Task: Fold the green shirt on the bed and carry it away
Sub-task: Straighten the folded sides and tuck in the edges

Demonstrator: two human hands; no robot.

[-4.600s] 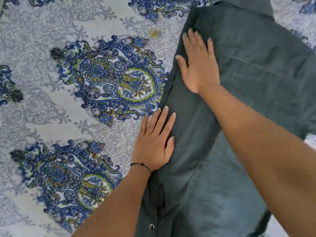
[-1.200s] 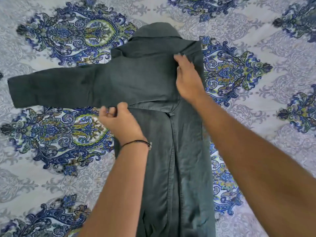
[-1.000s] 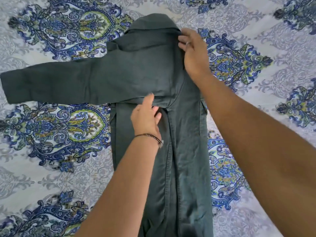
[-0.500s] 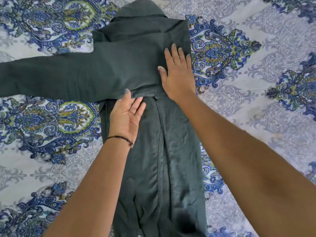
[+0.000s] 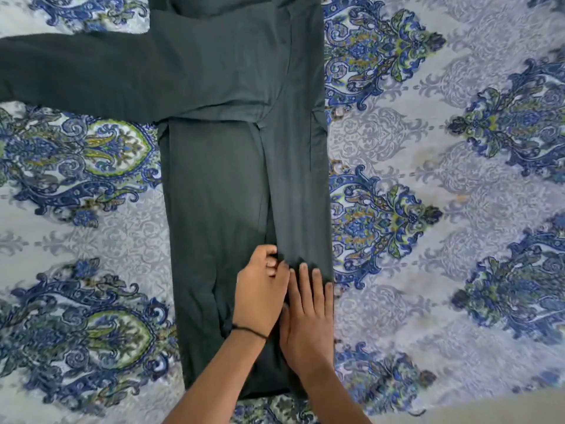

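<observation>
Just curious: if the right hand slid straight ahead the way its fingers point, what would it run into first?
Only more shirt. The right hand lies flat on the lower part, fingers pointing up the folded right-hand panel. That panel runs clear until the sleeve folded across, as far as the picture shows.

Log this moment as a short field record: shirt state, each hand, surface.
shirt: green shirt flat on the bed, sides folded inward, one sleeve stretched out left
left hand: fingers curled, pinching the fabric edge near the hem
right hand: open, flat, pressing the folded right panel
surface: patterned bedsheet
</observation>
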